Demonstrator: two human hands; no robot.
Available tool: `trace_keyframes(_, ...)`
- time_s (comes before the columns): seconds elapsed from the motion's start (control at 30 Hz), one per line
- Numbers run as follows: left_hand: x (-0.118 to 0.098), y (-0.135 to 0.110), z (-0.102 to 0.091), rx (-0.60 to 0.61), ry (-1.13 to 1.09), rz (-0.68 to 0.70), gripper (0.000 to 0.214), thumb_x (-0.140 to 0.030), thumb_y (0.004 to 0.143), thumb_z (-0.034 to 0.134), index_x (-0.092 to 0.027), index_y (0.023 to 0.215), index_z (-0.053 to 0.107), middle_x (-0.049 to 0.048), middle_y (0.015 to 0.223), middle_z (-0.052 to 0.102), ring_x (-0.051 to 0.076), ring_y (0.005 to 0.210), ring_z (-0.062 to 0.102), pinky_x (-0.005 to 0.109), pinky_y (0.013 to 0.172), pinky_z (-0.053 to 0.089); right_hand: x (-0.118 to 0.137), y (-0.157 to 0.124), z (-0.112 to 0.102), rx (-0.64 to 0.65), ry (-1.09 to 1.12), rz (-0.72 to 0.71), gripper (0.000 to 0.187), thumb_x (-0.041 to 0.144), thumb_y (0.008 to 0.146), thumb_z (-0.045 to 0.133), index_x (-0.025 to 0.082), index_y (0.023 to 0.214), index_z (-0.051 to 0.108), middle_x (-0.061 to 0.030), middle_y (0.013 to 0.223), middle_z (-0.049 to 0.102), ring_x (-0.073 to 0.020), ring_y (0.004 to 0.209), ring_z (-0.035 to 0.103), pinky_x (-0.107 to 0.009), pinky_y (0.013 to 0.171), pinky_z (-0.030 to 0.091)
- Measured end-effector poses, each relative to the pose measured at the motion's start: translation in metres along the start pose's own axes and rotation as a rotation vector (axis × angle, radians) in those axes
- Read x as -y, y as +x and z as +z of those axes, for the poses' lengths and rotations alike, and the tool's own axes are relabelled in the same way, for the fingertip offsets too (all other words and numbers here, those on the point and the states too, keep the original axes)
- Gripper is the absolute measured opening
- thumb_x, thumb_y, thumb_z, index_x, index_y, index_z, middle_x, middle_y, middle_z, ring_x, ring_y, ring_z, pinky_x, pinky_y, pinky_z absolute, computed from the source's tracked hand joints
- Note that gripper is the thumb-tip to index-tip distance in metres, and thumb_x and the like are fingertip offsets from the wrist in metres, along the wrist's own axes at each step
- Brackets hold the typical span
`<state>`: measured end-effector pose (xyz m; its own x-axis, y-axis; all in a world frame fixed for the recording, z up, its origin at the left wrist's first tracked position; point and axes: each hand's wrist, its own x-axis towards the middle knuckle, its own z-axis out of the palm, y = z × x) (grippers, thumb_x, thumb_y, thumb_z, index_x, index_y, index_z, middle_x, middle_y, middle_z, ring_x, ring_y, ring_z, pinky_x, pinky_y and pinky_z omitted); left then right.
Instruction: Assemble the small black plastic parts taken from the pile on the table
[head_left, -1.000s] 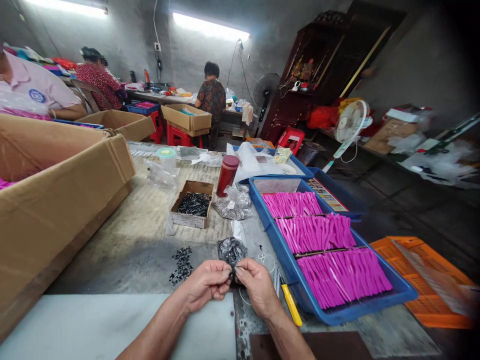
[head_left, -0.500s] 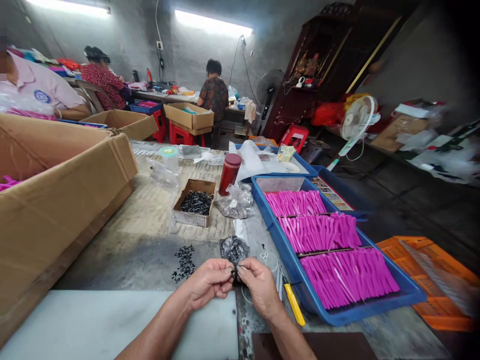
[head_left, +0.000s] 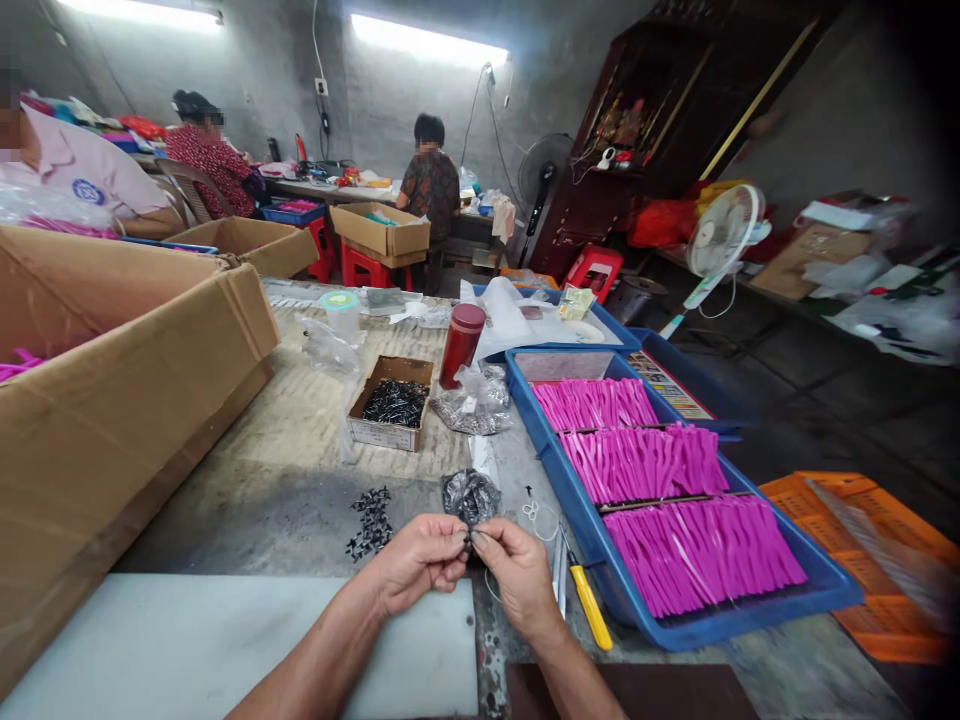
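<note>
My left hand (head_left: 416, 568) and my right hand (head_left: 517, 575) meet fingertip to fingertip low in the middle of the view, both pinched on a tiny dark piece (head_left: 469, 541) too small to name. Just beyond the fingers lies a crumpled clear bag of dark bits (head_left: 470, 495). A loose heap of small black parts (head_left: 369, 521) is on the table to the left of my hands. A yellow-handled tool (head_left: 589, 606) lies right of my right hand. A blue tray (head_left: 559, 478) full of pink strips (head_left: 645, 462) sits to the right.
A big open cardboard box (head_left: 112, 400) fills the left. Farther back stand a small box of black parts (head_left: 391, 403), a red flask (head_left: 460, 346) and plastic bags (head_left: 472, 400). An orange crate (head_left: 877, 560) lies right. Other people sit at tables behind. A white board (head_left: 225, 640) lies under my left forearm.
My hands stay pinched together with hardly any movement; the view has shifted slightly, so the table's things sit a little further right and up.
</note>
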<state>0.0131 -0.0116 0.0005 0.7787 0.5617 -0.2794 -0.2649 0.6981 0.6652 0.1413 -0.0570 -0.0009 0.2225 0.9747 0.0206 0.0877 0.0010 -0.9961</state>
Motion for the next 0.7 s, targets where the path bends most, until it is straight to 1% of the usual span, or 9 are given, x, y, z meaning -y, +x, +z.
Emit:
trace_keyframes(0.27,0.0011,0.0012,-0.0032,-0.01,-0.004,0.012,0.014,-0.018,0.065,0.058,-0.01,0.061,0.047,-0.0026,0.05,0.039,0.004,0.041,0.035,0.017,0.038,0.018,-0.0006,0.0001,0.001,-0.01,-0.004,0.001,0.012,0.024,0.064,0.056,0.015,0.058,0.059,0.0019,0.052,0.053,-0.0106,0.052,0.046,-0.021,0.051,0.039)
trace_keyframes(0.53,0.0019,0.0022,-0.0042,-0.016,-0.009,0.025,0.015,-0.019,0.065,0.058,-0.01,0.061,0.047,-0.0028,0.049,0.039,0.004,0.041,0.034,0.017,0.038,0.017,0.0018,0.0008,0.0026,-0.027,-0.019,0.004,0.013,0.027,0.064,0.057,0.015,0.058,0.06,-0.0001,0.053,0.057,-0.0126,0.053,0.05,-0.023,0.053,0.041)
trace_keyframes(0.7,0.0014,0.0005,-0.0021,-0.027,-0.006,0.027,0.017,-0.021,0.063,0.059,-0.01,0.059,0.046,-0.0037,0.048,0.036,0.004,0.04,0.033,0.017,0.037,0.017,-0.0003,-0.0005,0.0032,-0.022,0.029,0.014,0.016,0.03,0.065,0.056,0.016,0.067,0.062,-0.0031,0.062,0.061,-0.0155,0.059,0.054,-0.025,0.057,0.044)
